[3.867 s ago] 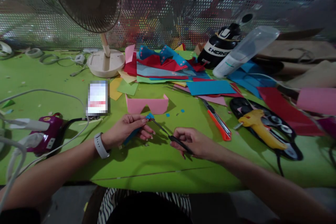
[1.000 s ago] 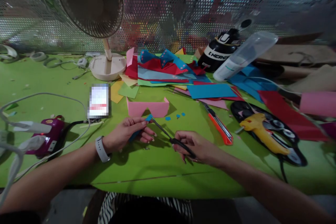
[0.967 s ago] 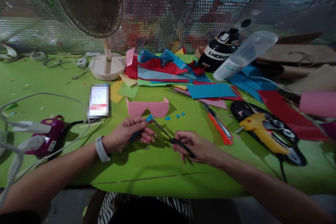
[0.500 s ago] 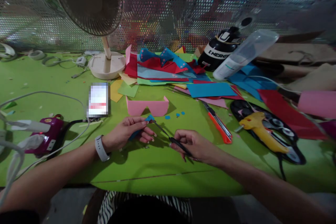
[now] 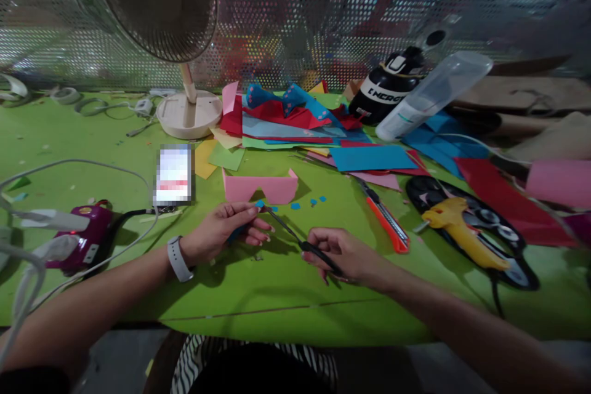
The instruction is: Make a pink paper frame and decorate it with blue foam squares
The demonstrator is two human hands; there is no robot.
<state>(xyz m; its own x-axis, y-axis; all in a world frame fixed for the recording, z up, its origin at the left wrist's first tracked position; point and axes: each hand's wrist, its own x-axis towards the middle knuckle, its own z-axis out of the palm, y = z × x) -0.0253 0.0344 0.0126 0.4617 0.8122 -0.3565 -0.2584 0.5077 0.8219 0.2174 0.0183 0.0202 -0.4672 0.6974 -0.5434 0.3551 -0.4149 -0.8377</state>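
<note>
Half a second ago three loose blue bits [image 5: 295, 206] lay past my fingertips; now there are four, the newest just beyond my left ones. The green table [image 5: 369, 314] spreads under and around my fingers, and a perforated metal screen [image 5: 286, 43] stands behind it all, well beyond them. One fan [image 5: 159, 3] stands far past my left fingers. Well past my right fingers are two bottles: a black bottle [image 5: 388, 89], its contents hidden, and a slanting clear bottle [image 5: 434, 95]; I can't tell what that one holds. One yellow glue gun [image 5: 466, 236] lies off to the right of my right fingers, and one purple power block [image 5: 85, 234] well left of my left ones. One pink glasses-shaped cutout [image 5: 261, 182] is just beyond my left fingertips; one orange cutter [image 5: 388, 223] lies nearer my right fingers than the glue gun. My right hand [image 5: 337, 249] has its fingers curled round the handles of one pair of scissors [image 5: 301, 245], tips close by my left fingertips. There, my left hand's [image 5: 221, 226] thumb and forefinger pinch the blue paper [image 5: 260, 204], other fingers loosely spread.
</note>
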